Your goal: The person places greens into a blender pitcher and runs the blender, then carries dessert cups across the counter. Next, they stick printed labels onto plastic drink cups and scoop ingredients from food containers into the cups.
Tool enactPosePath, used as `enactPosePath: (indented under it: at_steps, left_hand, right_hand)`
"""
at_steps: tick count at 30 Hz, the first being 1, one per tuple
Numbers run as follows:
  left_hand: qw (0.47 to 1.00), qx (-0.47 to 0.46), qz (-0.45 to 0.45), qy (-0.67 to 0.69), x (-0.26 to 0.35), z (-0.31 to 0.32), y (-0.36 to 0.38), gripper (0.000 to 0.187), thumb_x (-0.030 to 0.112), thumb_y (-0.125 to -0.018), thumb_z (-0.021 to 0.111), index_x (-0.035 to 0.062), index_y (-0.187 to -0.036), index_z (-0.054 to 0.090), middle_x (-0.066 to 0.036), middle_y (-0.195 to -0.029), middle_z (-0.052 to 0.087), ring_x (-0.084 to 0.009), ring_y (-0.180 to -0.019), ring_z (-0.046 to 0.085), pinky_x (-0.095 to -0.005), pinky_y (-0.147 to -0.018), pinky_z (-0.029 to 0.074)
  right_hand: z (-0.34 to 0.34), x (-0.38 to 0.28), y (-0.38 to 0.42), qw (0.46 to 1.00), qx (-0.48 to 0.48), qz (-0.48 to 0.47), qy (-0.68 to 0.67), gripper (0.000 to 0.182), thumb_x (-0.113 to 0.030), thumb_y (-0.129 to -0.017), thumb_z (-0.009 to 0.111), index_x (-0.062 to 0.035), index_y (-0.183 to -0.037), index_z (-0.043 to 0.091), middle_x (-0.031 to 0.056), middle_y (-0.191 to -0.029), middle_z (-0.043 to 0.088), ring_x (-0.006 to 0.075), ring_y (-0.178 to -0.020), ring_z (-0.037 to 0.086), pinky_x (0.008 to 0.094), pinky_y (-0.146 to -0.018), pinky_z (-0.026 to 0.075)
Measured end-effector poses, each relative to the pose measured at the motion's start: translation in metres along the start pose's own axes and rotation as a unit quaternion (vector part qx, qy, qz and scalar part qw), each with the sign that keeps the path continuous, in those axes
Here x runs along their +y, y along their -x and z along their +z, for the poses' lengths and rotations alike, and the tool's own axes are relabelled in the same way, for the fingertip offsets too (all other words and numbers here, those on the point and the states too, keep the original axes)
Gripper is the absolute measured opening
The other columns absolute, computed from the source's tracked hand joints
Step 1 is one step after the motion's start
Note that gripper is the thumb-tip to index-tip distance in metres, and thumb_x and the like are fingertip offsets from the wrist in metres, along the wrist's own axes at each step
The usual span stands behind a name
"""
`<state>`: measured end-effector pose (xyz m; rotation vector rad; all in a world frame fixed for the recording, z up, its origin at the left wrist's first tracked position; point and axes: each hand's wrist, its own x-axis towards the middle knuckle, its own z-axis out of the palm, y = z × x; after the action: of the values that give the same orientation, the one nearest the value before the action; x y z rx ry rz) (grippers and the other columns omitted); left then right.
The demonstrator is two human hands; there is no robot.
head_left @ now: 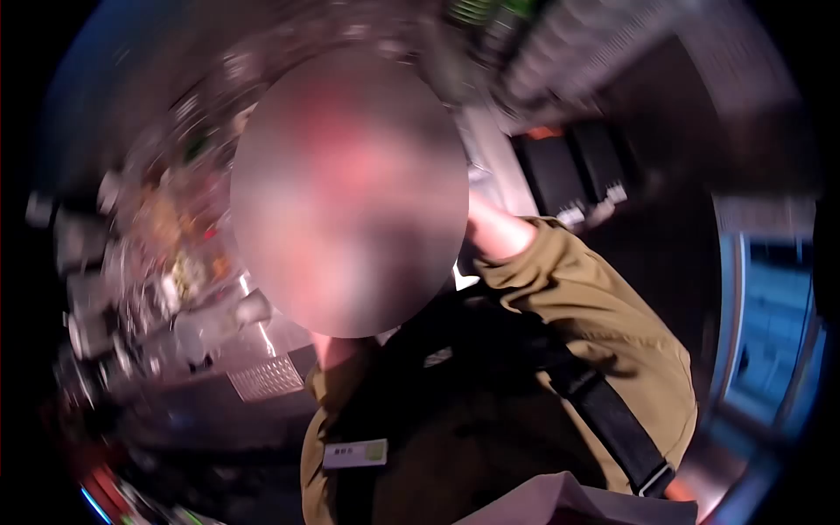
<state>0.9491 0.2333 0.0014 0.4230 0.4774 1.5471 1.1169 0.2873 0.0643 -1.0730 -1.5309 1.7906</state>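
A large blurred oval covers the middle of the head view and hides both hands and whatever they may touch. My right forearm (503, 229), bare below a rolled tan sleeve (604, 315), reaches into the oval from the right. From below, my left wrist (337, 352) enters it too, with a tan sleeve behind it. Pink and reddish smears show inside the oval, but no finger or object can be made out. I wear a black apron (464, 385) with a strap and a small white tag (354, 453).
On the left is a counter with blurred clear containers of colourful contents (179, 236). A perforated metal panel (267, 378) lies at its near edge. Two dark boxes (569, 171) stand at the upper right. A blue-lit glass panel (770, 306) is at far right.
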Motion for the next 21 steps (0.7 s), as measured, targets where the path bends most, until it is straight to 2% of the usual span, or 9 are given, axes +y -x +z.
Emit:
enactPosePath:
  at_steps: [2,3,4,9,11,12,13,18,21]
  left_hand:
    - [0.96,-0.105,-0.119,0.23,0.009,0.004,0.034,0.082,0.052,-0.073,0.058,0.0075,-0.132,0.024,-0.024,-0.129,0.031,-0.038,-0.119,0.031,-0.0488,-0.101,0.024]
    - [0.996,0.045,0.039,-0.068,0.011,-0.031,0.045,0.089,0.059,-0.067,0.057,0.0095,-0.133,0.022,-0.022,-0.129,0.031,-0.0374,-0.118,0.033,-0.048,-0.098,0.03]
    - [0.975,0.12,0.066,-0.177,0.008,-0.042,0.058,0.093,0.063,-0.062,0.053,0.0092,-0.132,0.023,-0.019,-0.128,0.035,-0.0352,-0.116,0.037,-0.0452,-0.094,0.037]
    - [0.882,0.234,-0.031,-0.407,-0.046,-0.056,0.119,0.08,0.066,-0.077,0.025,0.0081,-0.132,0.024,-0.011,-0.126,0.04,-0.0241,-0.11,0.043,-0.0383,-0.093,0.035]
    - [0.865,0.247,-0.07,-0.43,-0.094,-0.03,0.128,0.052,0.041,-0.092,0.023,0.0038,-0.128,0.03,-0.012,-0.121,0.043,-0.0222,-0.11,0.042,-0.0355,-0.094,0.034]
    - [0.773,0.198,-0.023,-0.603,-0.119,-0.008,0.139,0.046,0.032,-0.093,0.025,0.0008,-0.124,0.035,-0.013,-0.12,0.043,-0.0225,-0.109,0.042,-0.0341,-0.093,0.033]
    - [0.783,0.196,-0.012,-0.59,-0.141,0.017,0.147,0.045,0.031,-0.093,0.027,-0.0018,-0.121,0.038,-0.016,-0.12,0.043,-0.0228,-0.109,0.042,-0.0334,-0.093,0.033]
    - [0.886,0.015,-0.008,-0.464,-0.198,0.063,0.193,0.059,0.034,-0.089,0.04,0.0045,-0.134,0.016,-0.013,-0.116,0.042,-0.0202,-0.104,0.047,-0.0309,-0.086,0.041]
    - [0.93,-0.01,-0.084,-0.358,-0.196,0.073,0.212,0.061,0.029,-0.088,0.046,0.0046,-0.134,0.015,-0.012,-0.108,0.045,-0.0179,-0.099,0.05,-0.0279,-0.08,0.045]
  right_hand:
    - [0.001,0.077,0.007,0.999,0.009,-0.034,0.03,0.045,-0.026,-0.071,0.064,-0.0046,-0.106,0.048,0.006,-0.084,0.056,0.0146,-0.077,0.053,0.0268,-0.066,0.042]
    - [0.001,0.114,0.033,0.991,0.032,-0.098,0.081,0.038,-0.026,-0.073,0.062,-0.0038,-0.102,0.052,0.0067,-0.084,0.057,0.0155,-0.077,0.054,0.0273,-0.068,0.043]
    - [-0.007,0.124,0.065,0.995,0.001,-0.062,0.082,0.035,-0.025,-0.074,0.062,-0.0037,-0.101,0.053,0.0069,-0.083,0.057,0.0156,-0.078,0.054,0.028,-0.069,0.043]
    - [-0.043,0.186,0.194,0.984,0.049,0.003,0.17,0.02,-0.014,-0.083,0.055,-0.0027,-0.099,0.057,0.0058,-0.096,0.06,0.0122,-0.079,0.056,0.0235,-0.071,0.044]
    - [-0.042,0.192,0.208,0.977,0.143,-0.014,0.159,0.02,-0.014,-0.08,0.057,-0.0019,-0.096,0.058,0.0047,-0.087,0.06,0.0118,-0.071,0.056,0.0239,-0.067,0.044]
    - [-0.037,0.186,0.21,0.971,0.192,-0.044,0.135,0.021,-0.015,-0.078,0.058,-0.0012,-0.094,0.059,0.0042,-0.082,0.06,0.0122,-0.066,0.056,0.0249,-0.064,0.045]
    - [-0.028,0.178,0.217,0.958,0.265,-0.084,0.067,0.025,-0.018,-0.076,0.06,0.0,-0.093,0.058,0.0038,-0.075,0.058,0.0138,-0.06,0.055,0.0273,-0.06,0.046]
    - [-0.039,0.151,0.26,0.956,0.26,-0.038,-0.132,0.03,-0.008,-0.073,0.062,0.0044,-0.098,0.054,-0.0001,-0.074,0.055,0.0059,-0.064,0.052,0.018,-0.06,0.043]
    - [-0.058,0.142,0.288,0.958,0.12,-0.06,-0.252,0.007,-0.002,-0.076,0.06,-0.0022,-0.081,0.056,0.0014,-0.081,0.056,0.006,-0.074,0.052,0.0185,-0.065,0.043]
